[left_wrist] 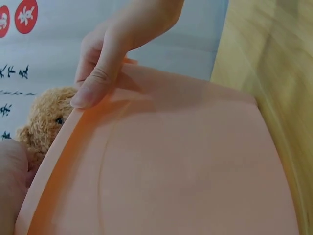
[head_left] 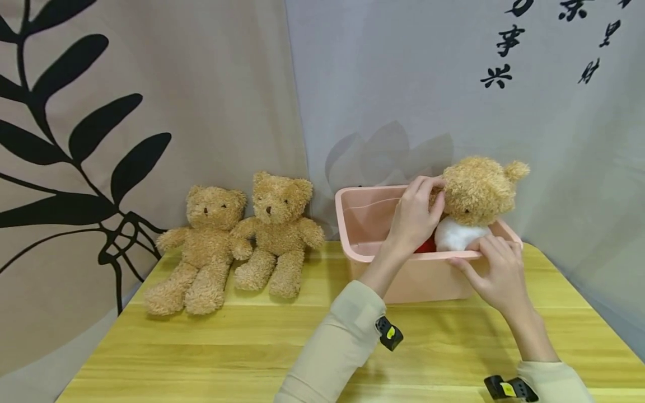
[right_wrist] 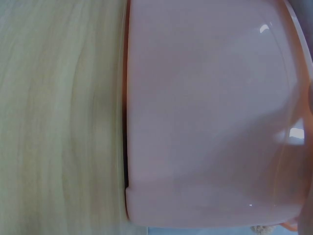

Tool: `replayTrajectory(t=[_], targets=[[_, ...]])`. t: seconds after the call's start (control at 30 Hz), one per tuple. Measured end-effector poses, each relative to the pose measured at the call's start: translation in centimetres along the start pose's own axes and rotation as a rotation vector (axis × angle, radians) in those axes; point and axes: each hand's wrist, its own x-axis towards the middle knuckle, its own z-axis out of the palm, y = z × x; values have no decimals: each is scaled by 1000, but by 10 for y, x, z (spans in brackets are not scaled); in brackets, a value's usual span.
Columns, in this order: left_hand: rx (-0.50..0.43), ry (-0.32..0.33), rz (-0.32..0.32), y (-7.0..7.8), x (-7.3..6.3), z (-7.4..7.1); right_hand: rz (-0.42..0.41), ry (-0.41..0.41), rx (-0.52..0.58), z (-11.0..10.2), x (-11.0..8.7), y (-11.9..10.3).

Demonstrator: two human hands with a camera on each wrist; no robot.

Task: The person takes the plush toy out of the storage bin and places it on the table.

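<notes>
Two hands [head_left: 453, 240] on fuzzy bear [head_left: 476, 193]

Pink tub [right_wrist: 210, 107] outer wall fills view, on wooden table [right_wrist: 58, 117]; possibly fur at bottom edge.

The teddy bear [head_left: 477, 193] between the fingers [head_left: 425, 187] is golden tan and fuzzy, with a white patch [head_left: 456, 235] just below the fingers and a bit of red [head_left: 427, 246] beside it. The tub [head_left: 373, 224] under the fingers is plain salmon pink. Well away from the fingers, two more bears [head_left: 204, 249] [head_left: 277, 235] are the same tan with dark eyes and noses. The table [head_left: 227, 347] is yellowish wood grain. Both sleeves [head_left: 332, 347] are pale beige. The backdrop [head_left: 101, 140] is beige with black leaves on one side, grey with black characters on the other.
</notes>
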Motion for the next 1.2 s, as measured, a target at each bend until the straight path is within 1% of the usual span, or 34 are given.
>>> replayTrajectory(t=[0.13,0.23,0.33,0.47,0.6,0.77,0.83,0.93,1.03,1.2], targets=[[-81,70,9,-2,0,-6,-2,3,-10,2,-1,0],[-177,135,39,-3,1,-13,-9,8,-12,3,-2,0],[-226,198,77,-4,3,-21,-13,12,-9,4,-1,0],[-241,287,125,-8,4,-33,-3,9,-7,4,-1,1],[-233,354,162,-12,4,-45,8,3,-13,4,-1,0],[-206,401,181,-13,3,-61,14,-6,-3,2,-1,1],[-193,391,177,-14,0,-66,11,-3,2,1,-1,1],[-150,347,150,-18,-8,-69,5,5,-1,1,-1,2],[-130,284,99,-25,-17,-69,4,6,-6,1,-2,2],[-167,168,4,-30,-28,-68,10,2,-4,1,-2,1]])
